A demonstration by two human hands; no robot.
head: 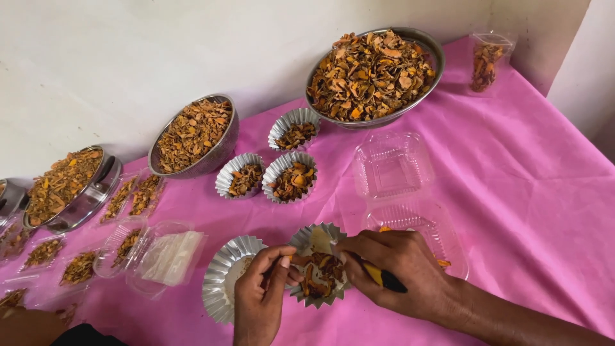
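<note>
While the left hand (259,291) pinches the near rim of a foil cup (318,264) between thumb and fingers, the right hand (400,272) works at the cup's far side, fingers curled shut around a yellow-and-black tool (379,275). The cup sits low on the pink cloth (525,192), partly filled with dried orange chips (320,272). An empty foil cup (224,282) touches its left side, and an open clear box (410,221) lies just beyond the right hand. To do this well, I would keep the pinch light so the thin pleats do not crush, hold the cup level, and add chips in small amounts, matching the three filled cups (291,181) near the big bowl (375,74).
</note>
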